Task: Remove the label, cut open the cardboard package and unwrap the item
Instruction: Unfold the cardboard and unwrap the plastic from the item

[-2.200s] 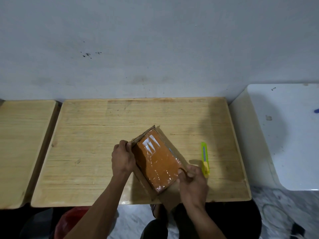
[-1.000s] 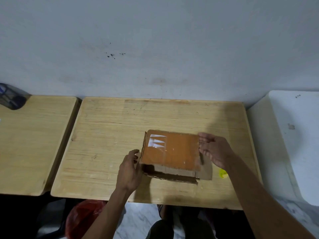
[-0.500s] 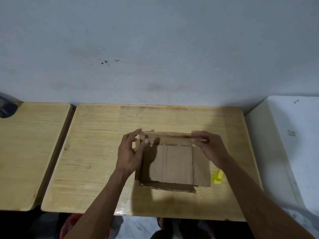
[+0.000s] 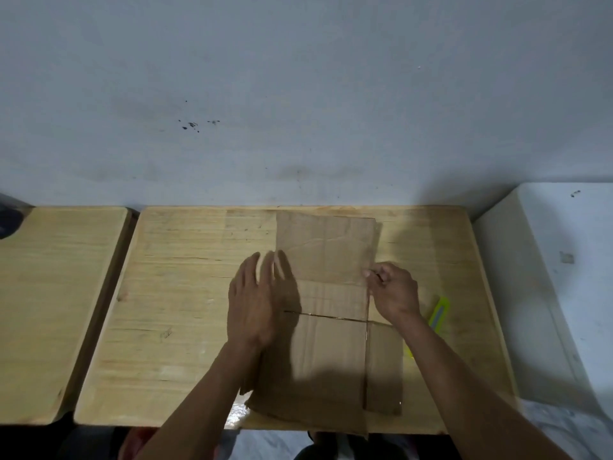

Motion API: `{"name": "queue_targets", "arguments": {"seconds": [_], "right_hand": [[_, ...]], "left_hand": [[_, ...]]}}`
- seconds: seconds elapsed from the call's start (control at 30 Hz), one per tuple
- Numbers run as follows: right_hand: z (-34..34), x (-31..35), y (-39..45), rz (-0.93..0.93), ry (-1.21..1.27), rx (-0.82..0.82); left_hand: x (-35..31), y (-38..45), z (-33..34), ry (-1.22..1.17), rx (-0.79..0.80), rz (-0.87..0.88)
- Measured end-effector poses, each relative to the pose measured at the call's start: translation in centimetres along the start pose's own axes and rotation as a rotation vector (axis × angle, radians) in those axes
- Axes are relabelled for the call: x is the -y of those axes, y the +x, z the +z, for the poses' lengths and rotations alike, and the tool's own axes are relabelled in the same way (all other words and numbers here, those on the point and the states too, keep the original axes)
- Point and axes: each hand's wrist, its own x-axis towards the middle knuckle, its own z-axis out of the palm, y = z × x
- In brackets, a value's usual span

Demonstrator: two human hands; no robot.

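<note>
I note the cardboard package point(image 4: 326, 313), closed half a second ago, now lies unfolded flat on the wooden table point(image 4: 185, 293). My left hand point(image 4: 253, 302) hovers open; right hand point(image 4: 393, 292) pinches the flap edge. No item visible inside.

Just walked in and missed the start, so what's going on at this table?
A person is opening out a cardboard package on the wooden table. It lies spread nearly flat. The left hand hovers open at its left edge, and the right hand pinches the right edge. A yellow utility knife lies unused to the right. No unwrapped item is visible.
</note>
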Motion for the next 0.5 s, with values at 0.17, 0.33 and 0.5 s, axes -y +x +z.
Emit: {"name": "queue_targets", "arguments": {"seconds": [0.17, 0.33, 0.5], "right_hand": [[1.2, -1.1, -3.7, -0.222, -0.161, -0.16], [3.8, -5.3, -11.6, -0.293, -0.473, -0.021], [5.3, -8.2, -13.5, -0.282, -0.648, 0.096]], "left_hand": [[0.6, -3.2, 2.1, 0.335, 0.049, 0.344], [2.0, -5.5, 3.0, 0.4, 0.131, 0.229], [2.9, -8.2, 3.6, 0.32, 0.173, 0.072]]}}
